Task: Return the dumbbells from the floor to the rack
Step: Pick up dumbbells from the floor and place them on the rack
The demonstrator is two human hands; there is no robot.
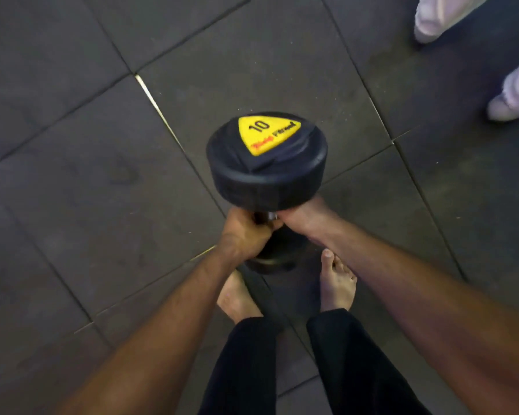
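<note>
Head view, both hands (246, 232) apparently gripping dumbbell (267, 163)

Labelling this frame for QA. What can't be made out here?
- Rack: not in the head view at all; only floor shows.
- Dumbbell handle: mostly hidden by the left hand and right hand that grip it.
- Lower head: largely hidden by the hands and the upper head; whether it touches the floor cannot be told.
- Brand text on the yellow label: blurred; only "10" reads.
- White shoes: cut off by the right edge.
</note>
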